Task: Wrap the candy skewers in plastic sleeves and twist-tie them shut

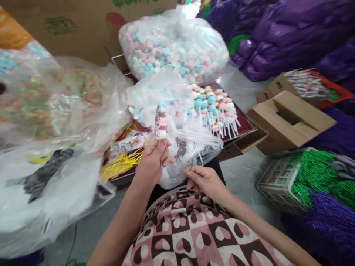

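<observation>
My left hand is closed around the lower end of a marshmallow stick, held upright in a clear printed wrapper. Its stacked marshmallows are blue, white and pink. Lower and to the right, the fingers of my right hand pinch a thin yellow twist tie, of which only a bit shows. Many yellow twist ties lie left of my hands, beside a stack of printed wrappers. Unwrapped marshmallow sticks are piled on the dark red table, their white sticks pointing towards me.
A large bag of marshmallows stands behind the table. Clear bags of coloured sweets and a grey glove are at left. Cardboard boxes and a white crate with green strands stand right. Purple sacks fill the back.
</observation>
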